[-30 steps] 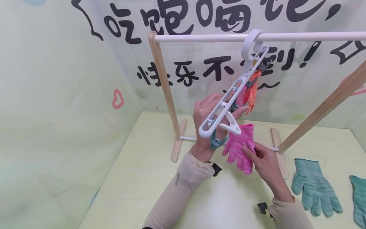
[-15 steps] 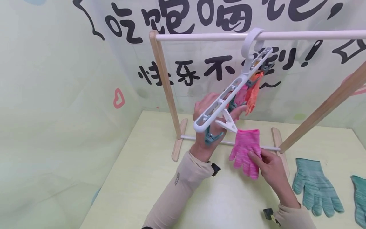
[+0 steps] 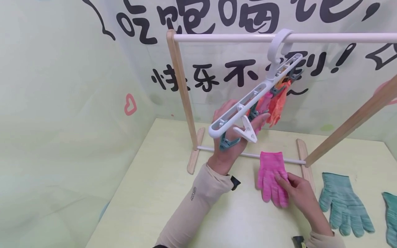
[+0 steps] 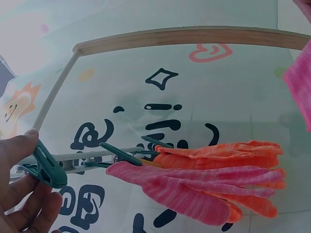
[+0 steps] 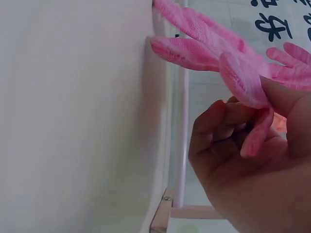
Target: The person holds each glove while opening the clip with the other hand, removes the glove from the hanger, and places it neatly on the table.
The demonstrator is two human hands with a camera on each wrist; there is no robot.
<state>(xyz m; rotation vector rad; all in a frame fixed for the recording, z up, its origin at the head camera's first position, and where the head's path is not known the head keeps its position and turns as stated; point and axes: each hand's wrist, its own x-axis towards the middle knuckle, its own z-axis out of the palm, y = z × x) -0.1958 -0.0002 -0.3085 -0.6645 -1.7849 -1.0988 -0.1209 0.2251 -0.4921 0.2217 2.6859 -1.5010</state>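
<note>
A white clip hanger hangs by its hook from the rack's bar. My left hand reaches behind its near half and pinches a dark green clip between thumb and fingers, as the left wrist view shows. Farther along, a pink glove and orange gloves hang from other clips. Below the hanger, my right hand pinches another pink glove by its side, cuff upward and fingers downward. That glove is apart from the hanger. A white clip and a teal clip dangle at the near end.
The rack has a white bar, wooden posts and wooden feet on a pale table. Two green gloves lie at the right, one whole and one cut by the frame edge. Behind stands a printed backdrop.
My right hand has lowered the pink glove, away from the hanger and slightly rightward. The hanger's near end has swung a little up and left. My left hand stays at the clip.
</note>
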